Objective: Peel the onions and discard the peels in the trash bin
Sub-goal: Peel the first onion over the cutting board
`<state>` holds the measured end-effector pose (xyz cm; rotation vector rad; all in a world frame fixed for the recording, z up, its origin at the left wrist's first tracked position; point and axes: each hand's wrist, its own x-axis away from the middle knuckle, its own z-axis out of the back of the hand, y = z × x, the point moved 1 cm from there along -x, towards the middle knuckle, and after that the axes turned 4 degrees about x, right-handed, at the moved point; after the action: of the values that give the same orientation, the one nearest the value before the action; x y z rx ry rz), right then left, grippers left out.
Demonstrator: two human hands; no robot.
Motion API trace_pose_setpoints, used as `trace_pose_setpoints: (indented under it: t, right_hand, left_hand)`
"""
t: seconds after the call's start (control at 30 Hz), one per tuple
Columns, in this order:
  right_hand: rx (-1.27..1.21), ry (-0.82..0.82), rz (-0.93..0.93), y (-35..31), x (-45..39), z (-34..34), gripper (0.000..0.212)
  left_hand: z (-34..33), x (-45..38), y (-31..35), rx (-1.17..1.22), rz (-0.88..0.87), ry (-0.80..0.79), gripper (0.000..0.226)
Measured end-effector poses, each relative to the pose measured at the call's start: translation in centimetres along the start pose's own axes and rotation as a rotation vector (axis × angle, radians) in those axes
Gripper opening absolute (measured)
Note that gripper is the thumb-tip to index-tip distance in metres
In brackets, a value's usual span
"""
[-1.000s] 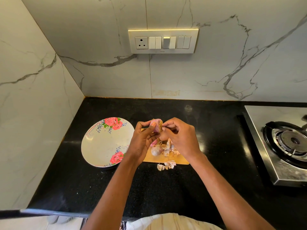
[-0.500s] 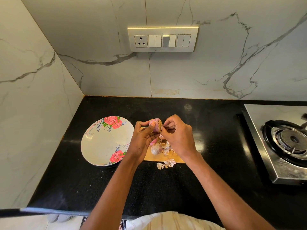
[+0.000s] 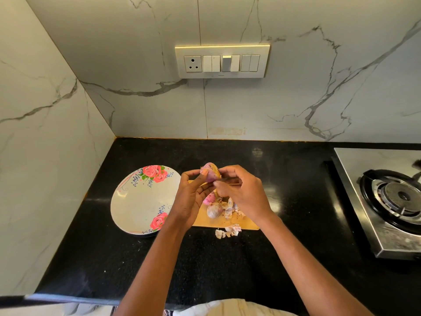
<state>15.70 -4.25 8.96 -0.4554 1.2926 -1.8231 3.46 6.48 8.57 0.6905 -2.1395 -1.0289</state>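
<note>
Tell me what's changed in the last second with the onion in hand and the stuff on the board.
The right hand has eased back slightly from the held onion, its fingertips still at the skin; nothing taken or let go. The left hand still grips that onion above the chopping board. The onion on the board, the loose peels on the counter and the floral plate stayed put.

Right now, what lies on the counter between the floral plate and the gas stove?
In the head view, the wooden cutting board with small onions and loose peels; more peel scraps lie off its near edge.
</note>
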Motion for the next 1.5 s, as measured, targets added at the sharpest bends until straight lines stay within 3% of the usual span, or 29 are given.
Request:
trace_pose_setpoints:
  t: [0.13, 0.27, 0.43, 0.73, 1.03, 1.2, 1.3, 1.4, 1.5]
  right_hand:
    - [0.078, 0.092, 0.052, 0.3, -0.1, 0.1, 0.025]
    - [0.162, 0.119, 0.112, 0.3, -0.4, 0.2, 0.017]
    - [0.111, 0.144, 0.031, -0.1, -0.5, 0.1, 0.009]
    - [-0.435, 0.117, -0.283, -0.5, -0.4, -0.2, 0.012]
    - [0.168, 0.136, 0.042, -0.2, -1.2, 1.1, 0.015]
    - [0.262, 0.195, 0.069, -0.4, -1.1, 0.9, 0.004]
    - [0.130, 0.204, -0.066, -0.3, -0.9, 0.4, 0.004]
    - [-0.272, 0.136, -0.363, 0.1, -1.0, 0.0, 0.013]
    - [-0.595, 0.088, -0.573, -0.2, -1.2, 0.2, 0.015]
  left_hand:
    - [-0.3, 0.0, 0.1, -0.055, -0.014, -0.021, 0.064]
    - [-0.2, -0.1, 0.1, -0.128, -0.052, -0.045, 0.051]
    - [-0.4, -0.2, -0.3, -0.141, -0.089, -0.047, 0.033]
    - [-0.8, 0.0, -0.4, -0.181, -0.150, -0.090, 0.035]
    - [-1.2, -0.5, 0.5, -0.251, -0.183, -0.080, 0.053]
    - [-1.3, -0.5, 0.0, -0.301, -0.227, -0.087, 0.060]
    - [-1.3, -0.4, -0.2, -0.307, -0.247, -0.106, 0.065]
    - [-1.3, -0.5, -0.2, -0.342, -0.273, -0.139, 0.050]
    - [-1.5, -0.7, 0.3, -0.380, -0.298, -0.166, 0.048]
